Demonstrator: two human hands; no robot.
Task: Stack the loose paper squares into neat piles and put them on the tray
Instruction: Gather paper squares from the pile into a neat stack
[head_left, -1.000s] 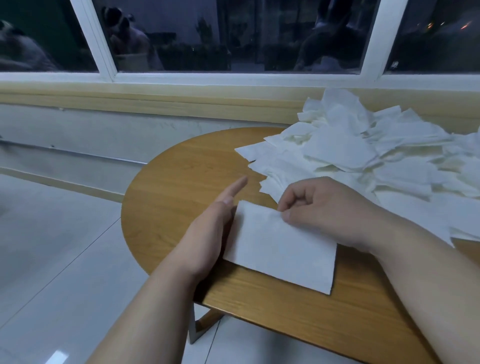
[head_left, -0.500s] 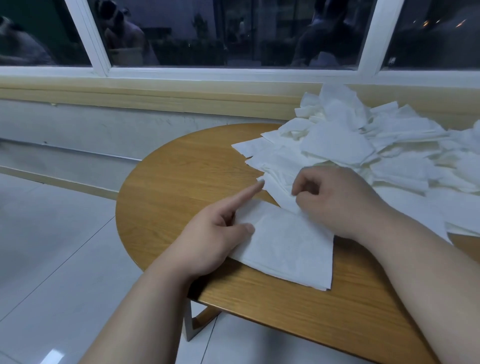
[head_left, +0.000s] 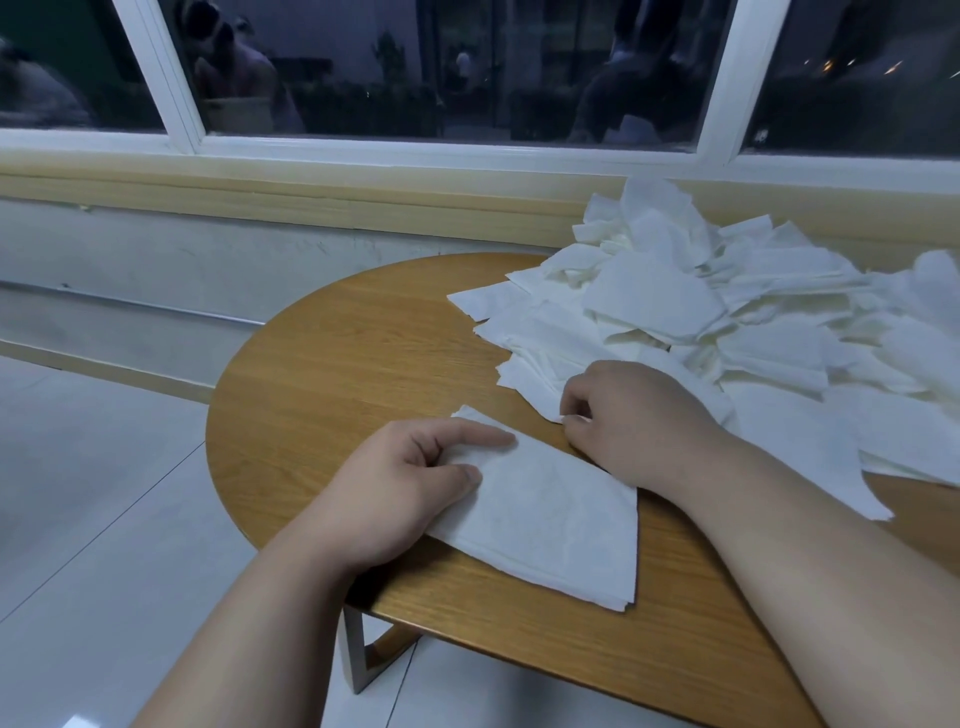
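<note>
1 stack under left hand, index straight, pressing; right hand pinches loose sheet.

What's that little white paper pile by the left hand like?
The small pile is a few thin white paper squares stacked almost evenly, edges stepped at the near corner. It lies flat near the wooden table's front edge. The left hand presses its left side with forefinger and thumb; the right wrist covers its far corner.

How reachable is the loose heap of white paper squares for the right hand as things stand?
Probably yes. The right hand sits at the near edge of the loose heap of white paper squares, fingers curled on a sheet's corner, nothing between. The left hand presses the neat white paper stack.
</note>
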